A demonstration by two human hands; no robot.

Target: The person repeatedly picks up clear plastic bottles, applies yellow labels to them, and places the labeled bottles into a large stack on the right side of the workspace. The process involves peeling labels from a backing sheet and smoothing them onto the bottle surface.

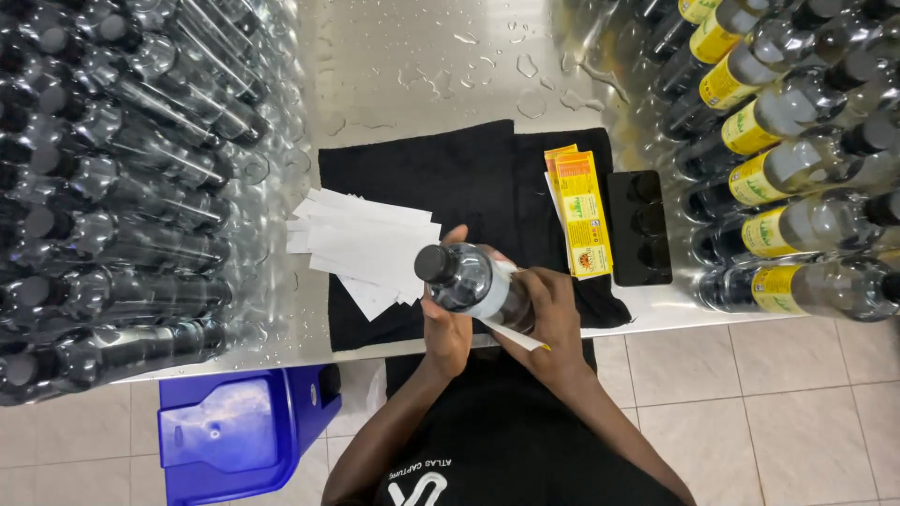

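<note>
Both my hands hold one clear plastic bottle [466, 278] with a black cap, tilted toward me above the table's near edge. My left hand [446, 330] grips it from below. Around its body curls my right hand [551, 309], pressing a white label strip [514, 334] against the bottle; the strip's loose end sticks out below. Under the bottle a black cloth [469, 173] covers the wet steel table [412, 66].
Loose white backing strips [366, 245] lie on the cloth at left. A stack of yellow labels [581, 211] and a black phone [639, 228] lie at right. Unlabelled bottles [112, 187] fill the left side, yellow-labelled bottles [797, 169] the right. A blue plastic stool [234, 436] stands on the floor.
</note>
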